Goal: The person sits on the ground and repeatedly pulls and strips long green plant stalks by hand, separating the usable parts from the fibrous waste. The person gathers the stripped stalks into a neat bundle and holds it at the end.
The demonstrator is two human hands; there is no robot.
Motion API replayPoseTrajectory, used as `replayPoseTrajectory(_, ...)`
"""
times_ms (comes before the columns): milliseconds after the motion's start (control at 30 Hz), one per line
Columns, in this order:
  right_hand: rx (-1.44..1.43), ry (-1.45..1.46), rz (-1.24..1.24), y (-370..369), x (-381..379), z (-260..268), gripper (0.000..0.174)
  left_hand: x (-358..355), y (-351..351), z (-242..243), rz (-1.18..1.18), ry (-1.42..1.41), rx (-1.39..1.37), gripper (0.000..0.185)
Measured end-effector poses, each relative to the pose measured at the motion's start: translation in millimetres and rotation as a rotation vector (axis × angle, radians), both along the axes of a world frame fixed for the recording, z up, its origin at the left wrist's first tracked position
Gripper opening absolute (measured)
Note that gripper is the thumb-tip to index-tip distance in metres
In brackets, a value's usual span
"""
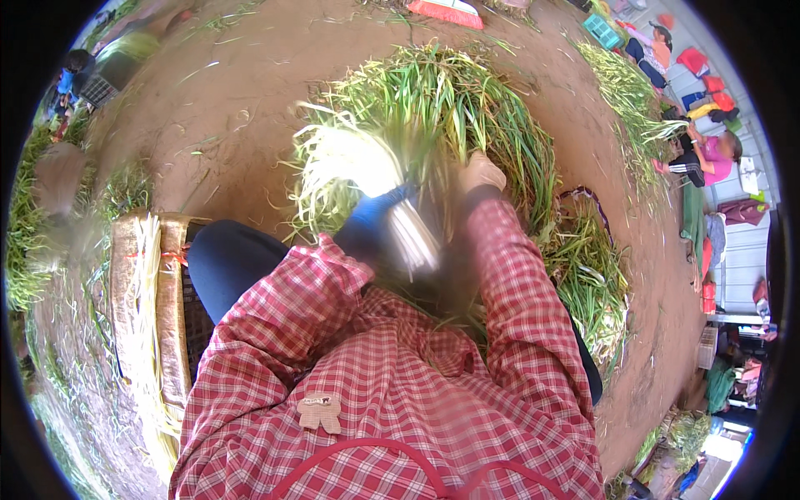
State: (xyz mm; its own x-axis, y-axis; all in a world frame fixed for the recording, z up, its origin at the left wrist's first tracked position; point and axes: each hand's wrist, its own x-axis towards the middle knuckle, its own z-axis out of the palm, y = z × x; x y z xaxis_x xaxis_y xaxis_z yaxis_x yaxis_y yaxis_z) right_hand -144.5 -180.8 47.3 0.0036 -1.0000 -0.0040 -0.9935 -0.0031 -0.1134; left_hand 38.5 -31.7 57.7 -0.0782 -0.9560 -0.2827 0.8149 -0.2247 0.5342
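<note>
My left hand, in a blue glove, is closed around a bunch of pale stalks. Their yellowish leaf ends fan out up and to the left, washed out by bright light. In a light-coloured glove, my right hand has its fingers curled around a few green leaves at the near side of a heap of long green leaves. These look like garlic chives. Blur hides the space between my hands, and the right fingertips are partly covered by leaves.
To my left, a crate with a brown cloth cover bears a strand of pale stalks. A second leaf pile lies right of my knee. A red-bristled broom lies ahead. People sit along the right wall beside another leaf heap.
</note>
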Motion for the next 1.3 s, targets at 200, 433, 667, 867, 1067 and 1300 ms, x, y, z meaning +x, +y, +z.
replayPoseTrajectory(200,-0.218,-1.050,-0.111,-19,-82,52,0.017,-11,-10,-35,-0.085,0.148,0.142,0.035)
replayPoseTrajectory(433,-0.251,-0.745,-0.147,60,-98,21,0.033,-31,-5,-7,-0.170,0.183,0.313,0.027)
replayPoseTrajectory(667,0.041,-0.126,-0.038,18,-6,-21,0.048,-42,1,-20,-0.055,0.064,0.260,0.023)
replayPoseTrajectory(867,-0.094,-0.034,-0.089,-3,-41,52,0.022,-39,-2,-25,-0.106,-0.017,0.259,0.015)
replayPoseTrajectory(1067,-0.165,-1.552,-0.243,64,-159,78,0.016,-52,-14,-43,-0.225,-0.049,0.291,0.014)
replayPoseTrajectory(1300,0.160,-1.597,-0.025,182,-103,-42,0.014,-72,-30,-84,-0.224,-0.335,-0.096,0.024)
